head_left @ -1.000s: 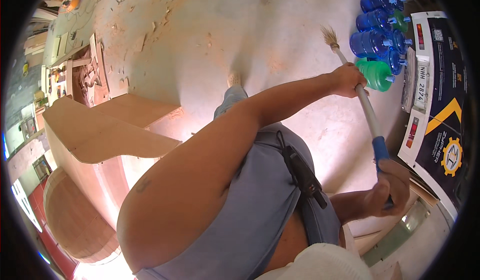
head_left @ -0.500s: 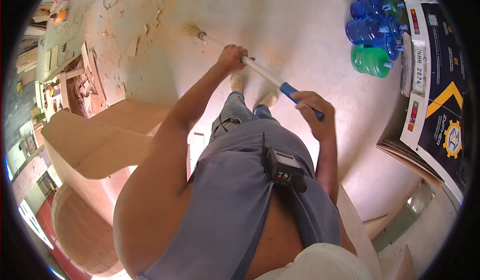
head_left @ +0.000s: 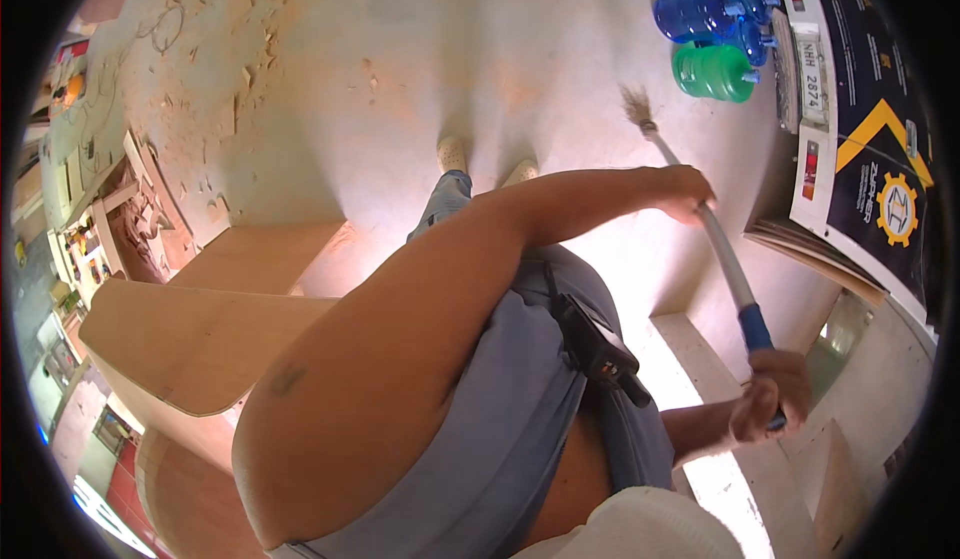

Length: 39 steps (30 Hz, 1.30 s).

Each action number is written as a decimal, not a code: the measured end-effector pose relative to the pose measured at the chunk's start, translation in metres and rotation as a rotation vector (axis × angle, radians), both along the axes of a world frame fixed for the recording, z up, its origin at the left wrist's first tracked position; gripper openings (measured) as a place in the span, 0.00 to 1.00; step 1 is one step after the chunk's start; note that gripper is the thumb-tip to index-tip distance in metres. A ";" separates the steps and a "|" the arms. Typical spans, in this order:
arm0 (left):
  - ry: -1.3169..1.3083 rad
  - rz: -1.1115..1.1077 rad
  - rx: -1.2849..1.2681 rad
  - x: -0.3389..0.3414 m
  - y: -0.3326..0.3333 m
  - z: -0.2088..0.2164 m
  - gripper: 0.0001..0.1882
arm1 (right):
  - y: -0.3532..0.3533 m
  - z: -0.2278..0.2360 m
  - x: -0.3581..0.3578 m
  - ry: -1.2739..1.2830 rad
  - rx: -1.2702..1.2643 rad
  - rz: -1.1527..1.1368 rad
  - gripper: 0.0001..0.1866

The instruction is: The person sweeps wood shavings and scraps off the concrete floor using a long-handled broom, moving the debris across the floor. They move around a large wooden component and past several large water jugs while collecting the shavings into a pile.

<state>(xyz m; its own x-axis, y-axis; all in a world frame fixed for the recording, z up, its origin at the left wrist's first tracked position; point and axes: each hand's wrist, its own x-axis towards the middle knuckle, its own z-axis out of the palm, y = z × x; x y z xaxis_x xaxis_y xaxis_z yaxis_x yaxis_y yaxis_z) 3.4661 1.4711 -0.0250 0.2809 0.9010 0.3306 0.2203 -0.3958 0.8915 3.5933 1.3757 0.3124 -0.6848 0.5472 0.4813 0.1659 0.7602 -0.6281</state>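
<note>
Pale plywood sheets [head_left: 190, 344], curved and flat, stacked at the far left. Wood chips and scraps [head_left: 215, 69] scattered on the dusty floor [head_left: 400, 79] behind them. Two light shoes [head_left: 485, 162] in the middle, toes pointing away.

Then the long broom with a grey pole and a blue grip [head_left: 722, 259], right of the middle. Bristle end [head_left: 635, 107] down on the floor, far from the body, close to the round blue water jugs [head_left: 705, 4] and the green jug [head_left: 715, 71]. Pole slanting from that far tip back and to the right, up to the blue part near the body.

Left hand [head_left: 685, 191] wrapped tight round the grey pole, about halfway along, arm stretched long across the grey shirt. Closer to the bristles than the other hand. Right hand [head_left: 770, 399] curled shut round the blue top end, elbow bent, held near the hip. Brush end away and to the left of both grips, so any sweep runs along that slant.

Dark poster board with yellow shapes [head_left: 875, 139] leaning at the far right, just beside the jugs. Pale stone step [head_left: 700, 354] under the right hand.
</note>
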 end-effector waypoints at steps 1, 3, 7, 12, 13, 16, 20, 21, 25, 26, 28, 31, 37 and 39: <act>0.011 0.015 -0.010 -0.009 -0.019 -0.014 0.18 | -0.001 -0.014 -0.011 -0.012 -0.039 -0.046 0.10; 0.207 -0.010 -0.120 -0.048 -0.077 -0.047 0.22 | -0.005 -0.043 -0.033 0.035 -0.280 -0.065 0.06; 0.354 0.141 -0.546 -0.153 -0.225 -0.102 0.13 | -0.024 -0.112 -0.077 -0.031 -0.928 0.025 0.04; 0.390 0.319 -0.481 -0.241 -0.289 -0.103 0.07 | -0.034 -0.162 -0.090 -0.067 -1.114 0.150 0.03; 0.429 0.366 -0.430 -0.251 -0.282 -0.092 0.07 | -0.033 -0.162 -0.088 -0.063 -1.081 0.116 0.03; 0.482 0.368 -0.417 -0.254 -0.239 -0.044 0.08 | -0.021 -0.135 -0.075 0.033 -0.903 0.028 0.03; 0.416 0.359 -0.233 -0.211 -0.144 0.021 0.26 | 0.019 -0.046 -0.049 0.076 -0.136 0.208 0.07; 0.366 0.344 -0.152 -0.196 -0.117 0.032 0.27 | 0.021 -0.026 -0.046 0.168 -0.117 0.193 0.09; 0.129 0.343 0.013 -0.162 -0.037 0.043 0.19 | 0.014 0.003 -0.075 0.222 -0.036 0.166 0.13; 0.140 0.327 -0.042 -0.165 -0.033 0.035 0.19 | 0.008 -0.001 -0.093 0.152 0.029 0.165 0.13; 0.158 0.314 -0.107 -0.183 -0.049 0.010 0.19 | -0.011 -0.023 -0.135 -0.022 0.050 0.011 0.13; 0.285 0.315 -0.302 -0.237 -0.131 -0.042 0.22 | -0.030 -0.052 -0.195 -0.113 -0.269 0.037 0.09; 0.352 0.629 -0.473 -0.367 -0.287 -0.113 0.13 | -0.024 -0.149 -0.279 -0.331 -0.735 0.505 0.04; 0.388 0.742 -0.434 -0.401 -0.296 -0.109 0.14 | -0.016 -0.161 -0.297 -0.353 -0.791 0.515 0.03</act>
